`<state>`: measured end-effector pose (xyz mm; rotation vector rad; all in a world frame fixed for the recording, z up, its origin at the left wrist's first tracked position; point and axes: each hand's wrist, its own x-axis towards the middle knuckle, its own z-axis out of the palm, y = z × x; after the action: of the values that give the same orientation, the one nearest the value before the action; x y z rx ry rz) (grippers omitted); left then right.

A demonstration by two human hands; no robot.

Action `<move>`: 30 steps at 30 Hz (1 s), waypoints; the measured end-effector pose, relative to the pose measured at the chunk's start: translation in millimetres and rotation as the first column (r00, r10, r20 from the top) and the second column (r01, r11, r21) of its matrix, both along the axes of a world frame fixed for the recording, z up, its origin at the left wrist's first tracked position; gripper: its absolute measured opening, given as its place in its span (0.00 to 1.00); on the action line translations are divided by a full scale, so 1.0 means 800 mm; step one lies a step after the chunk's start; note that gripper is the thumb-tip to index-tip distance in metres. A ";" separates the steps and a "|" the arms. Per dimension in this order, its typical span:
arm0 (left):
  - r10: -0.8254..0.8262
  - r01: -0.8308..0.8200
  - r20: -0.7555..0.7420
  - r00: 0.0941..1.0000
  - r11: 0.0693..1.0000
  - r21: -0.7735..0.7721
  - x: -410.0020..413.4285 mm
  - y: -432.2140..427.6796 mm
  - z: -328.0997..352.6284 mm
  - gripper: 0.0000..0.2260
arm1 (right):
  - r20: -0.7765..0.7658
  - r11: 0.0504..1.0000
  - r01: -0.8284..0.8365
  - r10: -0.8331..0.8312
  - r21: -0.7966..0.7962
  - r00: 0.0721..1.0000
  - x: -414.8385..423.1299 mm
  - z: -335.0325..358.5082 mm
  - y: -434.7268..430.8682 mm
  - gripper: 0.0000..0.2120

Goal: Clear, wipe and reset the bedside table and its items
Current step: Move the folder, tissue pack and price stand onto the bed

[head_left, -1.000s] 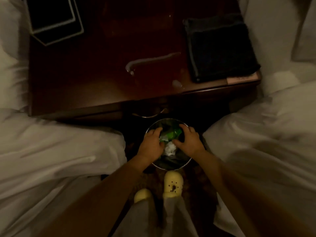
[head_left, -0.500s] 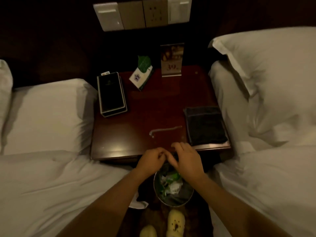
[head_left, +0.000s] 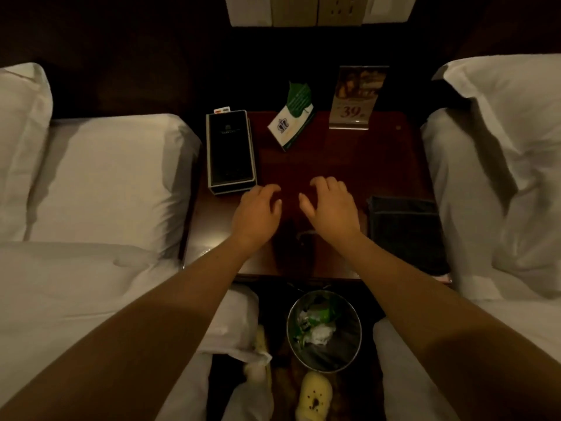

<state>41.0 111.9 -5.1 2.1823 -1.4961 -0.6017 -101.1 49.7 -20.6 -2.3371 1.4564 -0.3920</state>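
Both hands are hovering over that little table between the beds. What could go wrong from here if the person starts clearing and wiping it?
The sign holder stands upright at the back edge; a sweeping hand might tip it. The dark cloth overhangs the table's front right corner and could slide off. The left hand and right hand are empty, so a one-handed grab at the black box might nudge the small card tucked behind it.

Both empty hands, left hand (head_left: 256, 212) and right hand (head_left: 332, 208), hover over the bedside table (head_left: 318, 165).

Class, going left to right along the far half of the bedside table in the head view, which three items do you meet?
black box → green and white tent card → upright sign reading 39
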 end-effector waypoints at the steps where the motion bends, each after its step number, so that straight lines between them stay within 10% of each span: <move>1: 0.021 -0.021 0.005 1.000 1.000 0.005 0.012 -0.003 -0.005 0.16 | -0.013 0.999 -0.001 0.001 0.032 1.000 0.010 -0.006 -0.002 0.20; 21: 0.278 -0.275 0.028 0.960 0.922 0.272 0.220 -0.107 -0.088 0.31 | 0.000 0.871 0.162 -0.183 0.464 0.983 0.261 -0.060 -0.122 0.26; 30: 0.484 -0.469 -0.562 0.671 0.864 0.185 0.256 -0.096 -0.101 0.22 | 0.057 0.827 0.169 -0.235 0.537 0.970 0.319 -0.063 -0.123 0.27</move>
<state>245.7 35.2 -86.2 2.0008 -0.5510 -0.9917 154.4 -48.5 -71.2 -1.6994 1.5231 -0.1503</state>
